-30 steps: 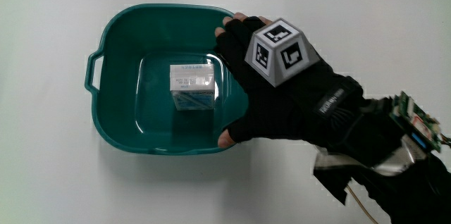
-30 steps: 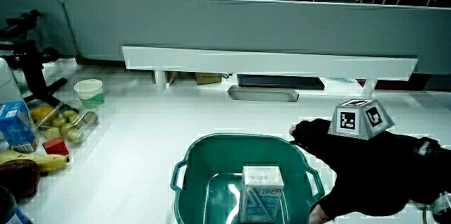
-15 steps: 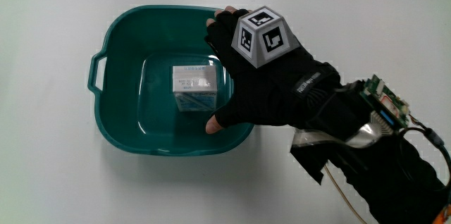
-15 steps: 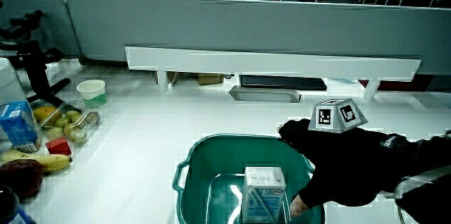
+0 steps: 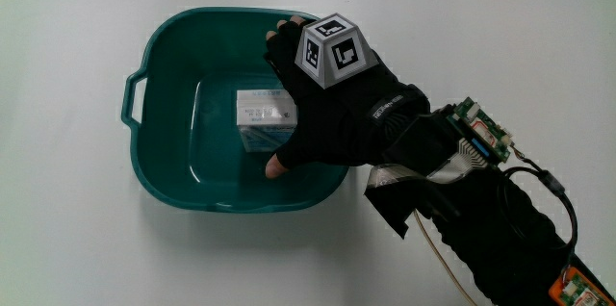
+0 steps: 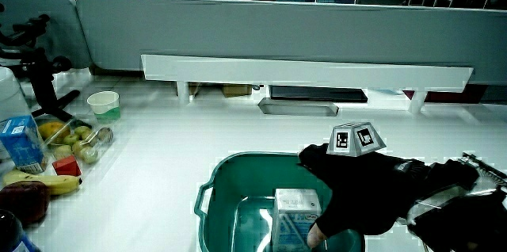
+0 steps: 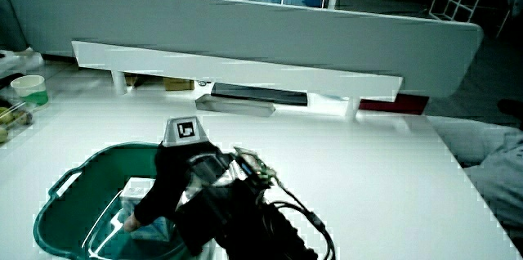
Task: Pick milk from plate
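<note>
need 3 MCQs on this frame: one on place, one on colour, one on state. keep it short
1. Where is the milk carton?
A. inside the tub
B. on the bare table
C. on the partition

2. What colour is the tub?
A. red
B. teal green
C. yellow

3. How does the milk carton stand?
A. lifted clear above the tub
B. resting on the tub floor
C. tipped over the rim

Key: 1 A, the carton sits within the tub walls. 2 B, rim and walls are teal green. 3 B, it rests on the floor beside the hand, which reaches in over the rim.
</note>
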Available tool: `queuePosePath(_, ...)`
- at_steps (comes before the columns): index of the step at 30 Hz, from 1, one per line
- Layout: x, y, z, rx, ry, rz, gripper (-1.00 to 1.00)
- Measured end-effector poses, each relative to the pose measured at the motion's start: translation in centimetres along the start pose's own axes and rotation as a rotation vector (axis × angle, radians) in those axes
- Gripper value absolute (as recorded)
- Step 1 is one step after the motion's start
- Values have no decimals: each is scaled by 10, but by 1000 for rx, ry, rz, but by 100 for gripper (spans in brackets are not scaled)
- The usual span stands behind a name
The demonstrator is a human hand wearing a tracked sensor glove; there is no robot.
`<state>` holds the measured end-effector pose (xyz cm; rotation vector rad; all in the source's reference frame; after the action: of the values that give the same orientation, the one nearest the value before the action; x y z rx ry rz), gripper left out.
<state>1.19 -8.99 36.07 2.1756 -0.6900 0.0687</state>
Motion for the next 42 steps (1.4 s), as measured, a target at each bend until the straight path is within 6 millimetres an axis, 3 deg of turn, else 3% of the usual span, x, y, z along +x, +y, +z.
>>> queuePosePath(10,1,8,-6,14,20,17,0)
queuePosePath(42,5,9,-3,112,83,91,74)
